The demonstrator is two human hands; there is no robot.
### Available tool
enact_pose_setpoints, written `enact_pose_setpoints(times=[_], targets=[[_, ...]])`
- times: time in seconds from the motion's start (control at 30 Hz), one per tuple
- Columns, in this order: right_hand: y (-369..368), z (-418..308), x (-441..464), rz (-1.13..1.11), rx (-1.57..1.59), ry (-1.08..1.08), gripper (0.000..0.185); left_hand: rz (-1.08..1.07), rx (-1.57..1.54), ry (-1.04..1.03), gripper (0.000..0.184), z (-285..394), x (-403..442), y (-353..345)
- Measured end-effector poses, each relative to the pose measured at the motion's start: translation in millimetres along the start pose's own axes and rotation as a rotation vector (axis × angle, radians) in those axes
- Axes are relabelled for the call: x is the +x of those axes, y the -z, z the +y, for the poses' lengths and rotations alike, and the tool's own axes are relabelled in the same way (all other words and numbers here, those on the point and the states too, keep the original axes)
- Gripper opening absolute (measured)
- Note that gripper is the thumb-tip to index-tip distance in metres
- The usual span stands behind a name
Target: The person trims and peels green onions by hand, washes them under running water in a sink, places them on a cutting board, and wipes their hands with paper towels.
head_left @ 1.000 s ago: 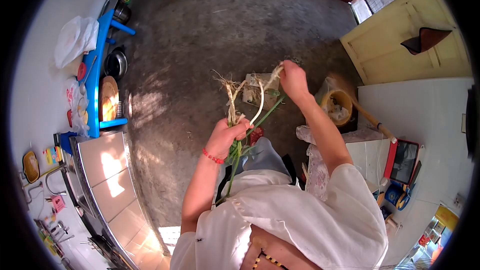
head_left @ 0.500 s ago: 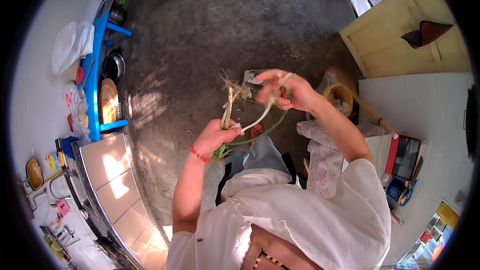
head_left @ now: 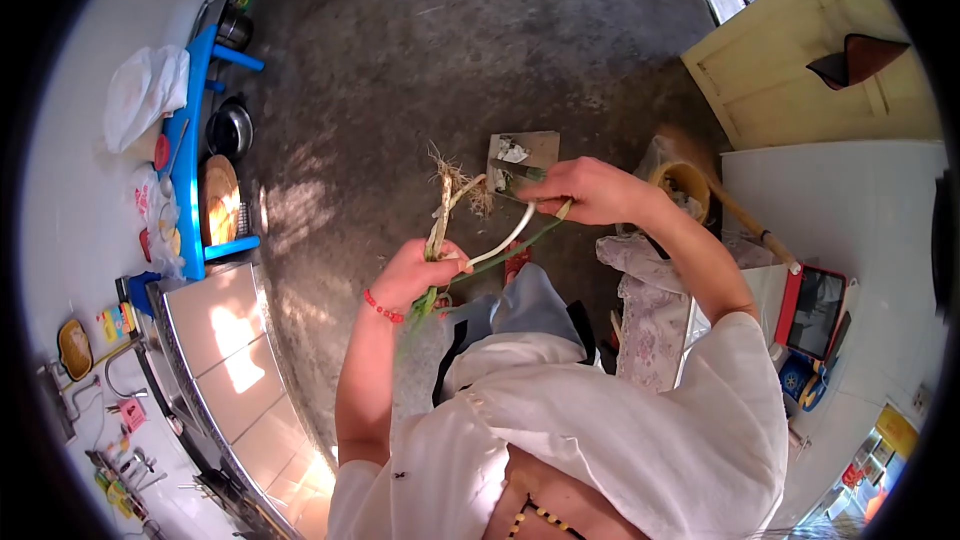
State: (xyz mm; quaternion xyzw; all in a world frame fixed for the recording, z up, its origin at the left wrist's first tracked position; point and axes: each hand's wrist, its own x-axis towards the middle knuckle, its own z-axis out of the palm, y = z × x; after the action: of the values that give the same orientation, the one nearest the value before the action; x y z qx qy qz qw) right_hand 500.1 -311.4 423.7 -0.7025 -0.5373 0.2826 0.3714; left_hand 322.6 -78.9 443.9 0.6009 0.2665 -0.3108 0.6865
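Note:
My left hand (head_left: 418, 275), with a red bead bracelet at the wrist, is closed round a bunch of green onions (head_left: 441, 215). Their tangled roots point up and green leaves hang below the fist. One white stem (head_left: 510, 237) curves out to the right toward my right hand (head_left: 580, 191). The fingers of my right hand are pressed together by the end of that stem; what lies between them is too small to make out. A green leaf passes just below the right fingertips.
A blue table (head_left: 190, 160) with pans stands at the left, near a tiled counter (head_left: 240, 360). A flat board (head_left: 540, 148) lies on the floor ahead. On the right are a yellow bucket (head_left: 705, 202), a cloth-draped surface (head_left: 648, 325) and a yellow door (head_left: 810, 60).
My right hand has turned from raised, spread fingers to a pinch beside the stem. My left hand has moved slightly left and down, still holding the bunch.

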Motion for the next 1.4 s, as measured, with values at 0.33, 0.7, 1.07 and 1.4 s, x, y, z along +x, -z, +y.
enact_pose_setpoints(times=[0.33, 0.7, 1.07, 1.4], targets=[[-20.4, 14.4, -1.3, 0.206, -0.026, -0.014, 0.017, 0.028, -0.009, -0.066, 0.014, 8.8, 3.6, 6.3], [41.8, 77.4, -69.9, 1.032, 0.462, -0.539, 0.011, 0.285, -0.59, -0.559, 0.015, -46.7, -58.9, 43.6], [-41.4, 222.4, -36.8, 0.916, 0.399, -0.943, 0.031, 0.62, -0.804, -0.851, 0.018, -107.9, -175.5, 56.0], [-60.1, 232.1, 21.4, -0.145, -0.828, -0.986, 0.044, 0.657, -0.679, -0.571, 0.027, -135.2, -135.4, 46.8]])
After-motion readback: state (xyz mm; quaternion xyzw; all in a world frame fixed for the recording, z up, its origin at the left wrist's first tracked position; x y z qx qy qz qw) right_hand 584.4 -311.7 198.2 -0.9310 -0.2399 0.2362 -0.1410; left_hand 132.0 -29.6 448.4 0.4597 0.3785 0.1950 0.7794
